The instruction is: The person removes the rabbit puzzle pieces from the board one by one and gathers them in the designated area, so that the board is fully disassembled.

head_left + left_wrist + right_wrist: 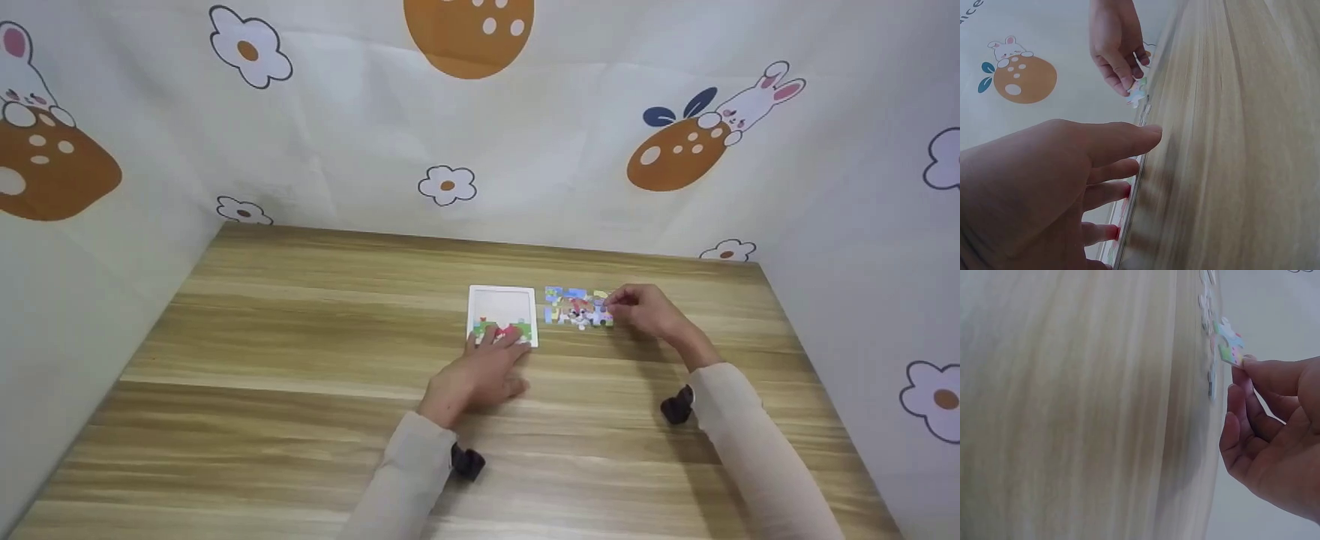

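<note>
Two hands at work on a wooden table (300, 360), w/ a cartoon-print cloth (570, 165) (rabbits, flowers, orange eggs) hung behind & at both sides. Largest thing in play is the white puzzle tray (502, 304), lying flat just beyond the left hand (480, 375); its long axis runs away from the person. Left grip is released: fingers straight, tips resting on the red & green pieces along the tray's near edge.

Next down, the loose cluster of puzzle pieces (574, 307), just right of the tray & touching the right hand (649, 311) on that hand's left side. Cluster stretches left-to-right across the table.

Smallest: single puzzle piece (1229, 343), pastel w/ green & pink, pinched at the right hand's fingertips and lifted off the table above the cluster's right end. From that grip the tray lies to the left, past the cluster; the left hand is nearer the tray, the right nearer the cluster.

Writing: only a cut-off "ice" on the cloth in the left wrist view; no brand readable.
</note>
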A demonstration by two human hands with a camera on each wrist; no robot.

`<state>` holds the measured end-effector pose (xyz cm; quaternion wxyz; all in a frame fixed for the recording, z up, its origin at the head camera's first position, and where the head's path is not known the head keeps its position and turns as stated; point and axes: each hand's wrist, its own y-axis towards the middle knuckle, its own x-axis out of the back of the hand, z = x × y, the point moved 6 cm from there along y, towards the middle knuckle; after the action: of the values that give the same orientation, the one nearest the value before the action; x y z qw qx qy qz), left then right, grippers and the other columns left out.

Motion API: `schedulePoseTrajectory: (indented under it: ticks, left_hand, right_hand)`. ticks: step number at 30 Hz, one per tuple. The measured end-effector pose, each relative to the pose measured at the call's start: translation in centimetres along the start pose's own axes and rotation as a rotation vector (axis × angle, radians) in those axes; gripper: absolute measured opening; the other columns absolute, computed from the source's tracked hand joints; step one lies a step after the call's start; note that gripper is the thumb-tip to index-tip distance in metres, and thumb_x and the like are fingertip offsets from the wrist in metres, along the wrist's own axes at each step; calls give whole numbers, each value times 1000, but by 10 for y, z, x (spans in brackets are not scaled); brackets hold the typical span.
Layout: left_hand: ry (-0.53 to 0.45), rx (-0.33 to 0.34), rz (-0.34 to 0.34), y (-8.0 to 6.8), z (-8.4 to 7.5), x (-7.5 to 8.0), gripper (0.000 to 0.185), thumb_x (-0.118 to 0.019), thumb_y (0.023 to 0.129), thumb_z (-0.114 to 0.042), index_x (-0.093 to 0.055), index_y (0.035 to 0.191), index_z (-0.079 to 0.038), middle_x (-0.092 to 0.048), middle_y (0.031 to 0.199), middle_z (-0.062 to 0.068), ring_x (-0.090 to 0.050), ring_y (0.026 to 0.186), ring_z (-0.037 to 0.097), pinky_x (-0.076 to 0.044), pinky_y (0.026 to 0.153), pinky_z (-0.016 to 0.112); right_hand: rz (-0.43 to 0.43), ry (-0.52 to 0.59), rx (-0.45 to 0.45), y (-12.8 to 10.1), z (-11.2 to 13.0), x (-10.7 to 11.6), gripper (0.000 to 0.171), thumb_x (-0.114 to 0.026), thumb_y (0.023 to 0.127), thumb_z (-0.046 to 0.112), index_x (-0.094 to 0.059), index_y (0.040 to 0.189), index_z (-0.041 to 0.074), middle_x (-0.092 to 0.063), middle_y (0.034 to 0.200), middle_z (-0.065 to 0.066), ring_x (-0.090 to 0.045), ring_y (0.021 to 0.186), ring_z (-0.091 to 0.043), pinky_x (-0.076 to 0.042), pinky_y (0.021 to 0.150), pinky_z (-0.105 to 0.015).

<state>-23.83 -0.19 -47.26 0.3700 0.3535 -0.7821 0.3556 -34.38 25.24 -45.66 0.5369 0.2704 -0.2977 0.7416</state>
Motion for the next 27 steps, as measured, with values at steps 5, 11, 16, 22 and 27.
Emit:
schedulePoseTrajectory:
  ticks: [5, 11, 16, 22, 27]
  left_hand:
    - [-2, 7, 3, 2, 1, 0, 62, -56, 101, -37, -35, 157, -20, -18, 170, 2, -3, 158, 35, -4, 127, 58]
    - [-2, 1, -1, 3, 1, 0, 61, -56, 101, -36, -36, 156, -20, -19, 170, 2, -4, 158, 36, -4, 127, 59]
    - [-9, -8, -8, 2, 0, 0, 60, -56, 100, -32, -38, 156, -18, -20, 169, 2, -4, 157, 37, -5, 126, 60]
    - [20, 3, -12, 1, -1, 0, 59, -54, 101, -33, -37, 156, -19, -19, 169, 2, -4, 157, 37, -3, 126, 61]
    - [46, 10, -19, 1, -3, -1, 61, -54, 101, -37, -36, 156, -20, -19, 169, 4, -5, 157, 38, -1, 124, 65]
  right_hand:
    - [-1, -9, -45, 1, -7, -1, 19, -62, 98, 10, -70, 111, -1, -68, 110, -15, -55, 95, -18, -45, 82, -23]
    - [10, -32, -45, 1, -10, -5, 21, -68, 95, 14, -70, 110, -1, -70, 107, -14, -59, 94, -17, -46, 80, -21]
    - [11, -63, -41, 1, -12, -5, 21, -69, 94, 14, -69, 110, 0, -69, 107, -15, -61, 96, -21, -46, 81, -23]
    - [11, -53, -72, 2, -14, -4, 21, -68, 95, 12, -69, 112, 0, -69, 108, -16, -60, 96, -21, -46, 80, -24]
    - [-20, -52, -24, 3, -4, -7, 19, -68, 95, 12, -71, 110, 1, -71, 107, -16, -63, 94, -20, -49, 79, -22]
